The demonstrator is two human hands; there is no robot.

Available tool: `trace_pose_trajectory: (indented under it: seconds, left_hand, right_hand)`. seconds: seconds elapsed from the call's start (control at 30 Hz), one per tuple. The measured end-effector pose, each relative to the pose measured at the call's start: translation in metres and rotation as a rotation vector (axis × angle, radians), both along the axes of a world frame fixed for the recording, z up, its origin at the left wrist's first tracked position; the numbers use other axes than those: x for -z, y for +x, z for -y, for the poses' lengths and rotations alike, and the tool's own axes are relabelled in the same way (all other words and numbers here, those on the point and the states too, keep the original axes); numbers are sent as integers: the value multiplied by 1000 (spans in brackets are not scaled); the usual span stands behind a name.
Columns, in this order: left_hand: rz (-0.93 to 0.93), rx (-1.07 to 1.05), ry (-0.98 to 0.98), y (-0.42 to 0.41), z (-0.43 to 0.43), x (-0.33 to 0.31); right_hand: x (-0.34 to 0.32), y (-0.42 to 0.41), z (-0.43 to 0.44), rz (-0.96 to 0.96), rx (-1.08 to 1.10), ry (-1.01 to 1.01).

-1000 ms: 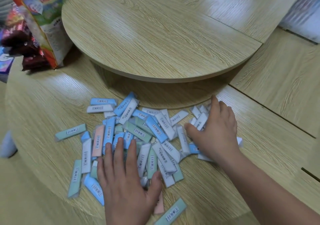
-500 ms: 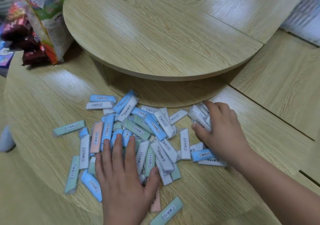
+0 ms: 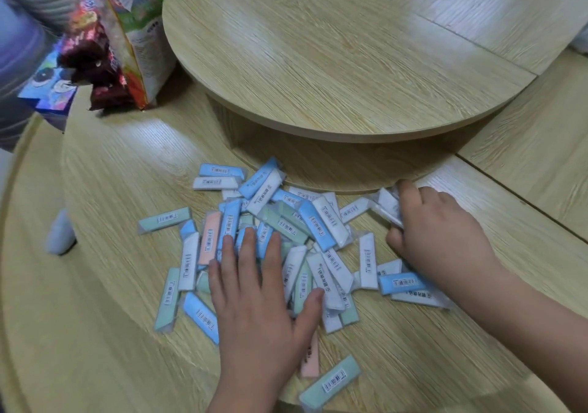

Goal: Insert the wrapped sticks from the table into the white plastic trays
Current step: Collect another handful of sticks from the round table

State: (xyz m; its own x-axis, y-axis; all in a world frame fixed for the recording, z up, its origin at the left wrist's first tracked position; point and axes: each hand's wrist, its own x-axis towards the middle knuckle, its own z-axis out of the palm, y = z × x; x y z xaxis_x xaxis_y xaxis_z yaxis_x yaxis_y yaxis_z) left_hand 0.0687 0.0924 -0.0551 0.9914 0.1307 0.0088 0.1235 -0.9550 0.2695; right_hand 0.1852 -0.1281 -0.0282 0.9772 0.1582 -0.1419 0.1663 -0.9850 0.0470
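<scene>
Messy pile of wrapped sticks (image 3: 318,224), blue, white, green and a couple of pink ones, spread on the wooden table (image 3: 105,317) just in front of the raised round turntable (image 3: 318,46). Left hand (image 3: 257,310) lies flat on the near side of the pile, fingers straight. Right hand (image 3: 445,240) is curled round a few white sticks (image 3: 386,204) at the pile's right edge. Snack bags (image 3: 136,30) stand at the far left.
</scene>
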Motion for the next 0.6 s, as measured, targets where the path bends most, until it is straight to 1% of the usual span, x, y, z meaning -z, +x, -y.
trace_pose_trajectory:
  seconds: [0.1, 0.17, 0.27, 0.43, 0.6]
  left_hand:
    - [-31, -86, 50, 1, -4, -1]
    - [-119, -157, 61, 5, -2, -4]
    - [-228, -205, 54, 11, 6, -7]
    - [-246, -246, 26, 28, 19, -7]
    - [-304, -244, 45, 40, 33, -9]
  right_hand:
    - [2, 2, 2, 1, -11, 32]
    - [4, 3, 4, 21, -15, 48]
    - [8, 2, 8, 38, -12, 98]
    - [11, 2, 6, 68, -2, 118]
    - [13, -1, 7, 111, -5, 111]
